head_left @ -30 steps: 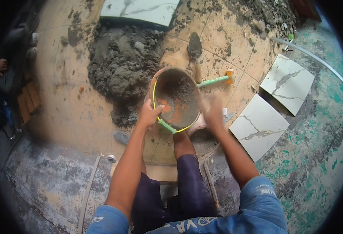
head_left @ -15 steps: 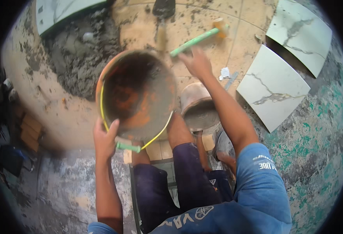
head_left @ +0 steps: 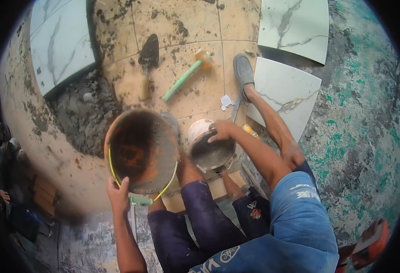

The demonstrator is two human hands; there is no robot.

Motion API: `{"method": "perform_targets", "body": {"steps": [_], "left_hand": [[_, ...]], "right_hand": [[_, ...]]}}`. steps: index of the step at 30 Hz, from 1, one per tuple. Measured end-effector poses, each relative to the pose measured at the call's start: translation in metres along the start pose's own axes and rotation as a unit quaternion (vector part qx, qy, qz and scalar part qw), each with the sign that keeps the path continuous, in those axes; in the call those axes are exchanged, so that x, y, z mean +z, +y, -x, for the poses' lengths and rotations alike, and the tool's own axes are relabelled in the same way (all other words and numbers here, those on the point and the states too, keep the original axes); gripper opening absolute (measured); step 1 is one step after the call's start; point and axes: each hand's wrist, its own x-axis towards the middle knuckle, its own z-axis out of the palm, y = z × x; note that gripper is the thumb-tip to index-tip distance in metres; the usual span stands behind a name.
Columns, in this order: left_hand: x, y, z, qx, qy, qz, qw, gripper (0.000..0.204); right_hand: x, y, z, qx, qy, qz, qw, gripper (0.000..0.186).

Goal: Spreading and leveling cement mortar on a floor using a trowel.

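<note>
My left hand (head_left: 119, 196) grips the near left rim of a large orange bucket (head_left: 163, 136), tilted so its dark, mortar-smeared inside faces me. Its yellow wire handle, with a green grip, hangs over the near side. My right hand (head_left: 222, 131) has its fingers hooked over the far rim of a smaller whitish bucket (head_left: 200, 129), grey inside. Beyond the buckets lie a mallet (head_left: 182, 82) with a light green handle and amber head, and a trowel (head_left: 149, 52) with a wooden handle.
Wet mortar (head_left: 81, 113) lies left beside a marbled white tile (head_left: 61, 41). More marbled tiles (head_left: 295, 86) lie right. A leg in a grey shoe (head_left: 243, 70) rests near a paper scrap (head_left: 227, 102). Another person's hand (head_left: 2, 194) shows at far left.
My right hand has moved from beside the mallet handle to the smaller bucket's rim. The view has shifted. A grey-shoed leg now extends across the right-hand tile.
</note>
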Motion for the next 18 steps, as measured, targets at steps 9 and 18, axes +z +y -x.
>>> {"method": "perform_targets", "body": {"steps": [9, 18], "left_hand": [[-0.009, -0.021, 0.036, -0.001, -0.008, 0.051, 0.999, 0.034], [-0.04, -0.076, 0.045, 0.023, -0.006, 0.091, 0.996, 0.039]], "right_hand": [[0.025, -0.051, -0.008, 0.056, 0.009, 0.046, 0.997, 0.068], [0.002, 0.012, -0.01, 0.139, 0.073, 0.041, 0.987, 0.078]]}}
